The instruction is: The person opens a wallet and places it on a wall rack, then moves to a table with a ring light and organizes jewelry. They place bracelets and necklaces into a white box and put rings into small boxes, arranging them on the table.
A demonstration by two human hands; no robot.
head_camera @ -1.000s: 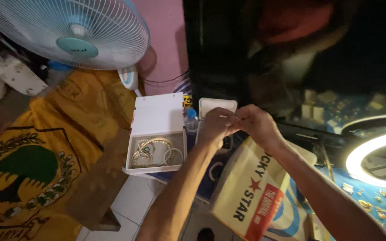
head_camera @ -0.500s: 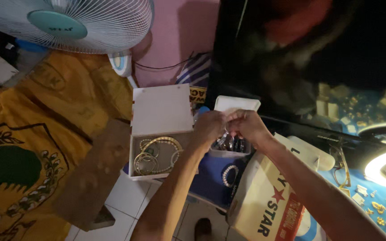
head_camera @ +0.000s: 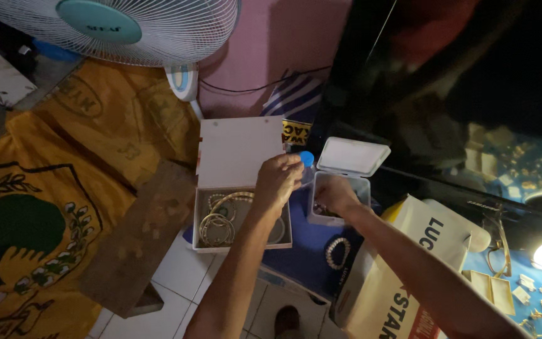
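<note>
The left hand [head_camera: 278, 179] hovers over the open white rectangular box of gold-coloured bangles [head_camera: 241, 220], its fingers curled in with the tips pinched together. Whether anything sits in the pinch cannot be told. The box's hinged lid [head_camera: 239, 152] stands raised behind the hand.

The right hand [head_camera: 335, 194] reaches into the small clear plastic container with a flip-up white lid [head_camera: 345, 182], which stands just right of the bangle box. The fingers dip below the container's rim and are hidden inside, so neither their spread nor any hold can be told. Dark small items lie in the container's bottom, too dim to identify.

Between the two hands, the blue cap of a plastic bottle [head_camera: 307, 158] shows behind the left fingertips. Both boxes rest on a dark blue cloth [head_camera: 302, 251], where a beaded white bracelet [head_camera: 337, 253] lies near the right forearm. A printed cream paper bag [head_camera: 409, 276] leans at right. A white pedestal fan [head_camera: 120, 28] stands above a yellow printed cloth [head_camera: 51, 188].
</note>
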